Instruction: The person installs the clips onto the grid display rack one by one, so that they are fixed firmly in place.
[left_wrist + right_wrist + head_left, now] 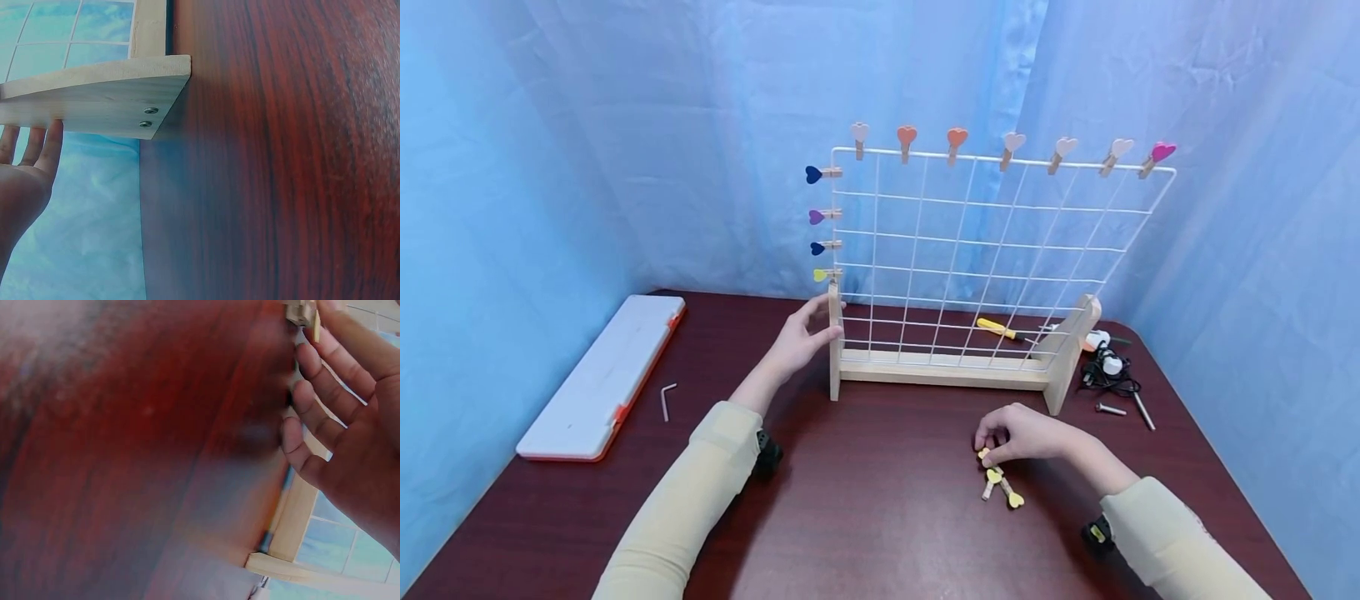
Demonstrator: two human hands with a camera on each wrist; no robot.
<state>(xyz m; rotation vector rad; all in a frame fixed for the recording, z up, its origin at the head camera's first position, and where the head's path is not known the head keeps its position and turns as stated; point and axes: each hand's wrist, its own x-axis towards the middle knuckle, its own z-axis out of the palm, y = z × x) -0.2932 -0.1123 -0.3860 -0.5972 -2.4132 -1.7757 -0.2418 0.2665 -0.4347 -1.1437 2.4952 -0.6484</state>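
A white wire grid (pixel 955 246) stands in a wooden base, with heart-topped clothespins along its top edge and left side. At the base's left wooden upright (pixel 834 358), my left hand (pixel 797 340) holds on, its thumb in front and fingers reaching behind. In the left wrist view, fingers (pixel 53 147) meet the wooden panel (pixel 106 103). Low over the table, my right hand (pixel 1026 433) pinches a yellow heart clothespin (pixel 983 454) between thumb and fingers. Two more yellow heart clothespins, one with a heart (pixel 1016 500) nearest me, lie just below it.
A white and orange case (pixel 602 379) lies at left, near an Allen key (pixel 664 402). Behind the grid is a yellow screwdriver (pixel 996 327). Black cable (pixel 1108 375), a bolt (pixel 1111 409) and a metal rod (pixel 1143 412) lie right of the base. Blue curtains (pixel 700 150) surround the table.
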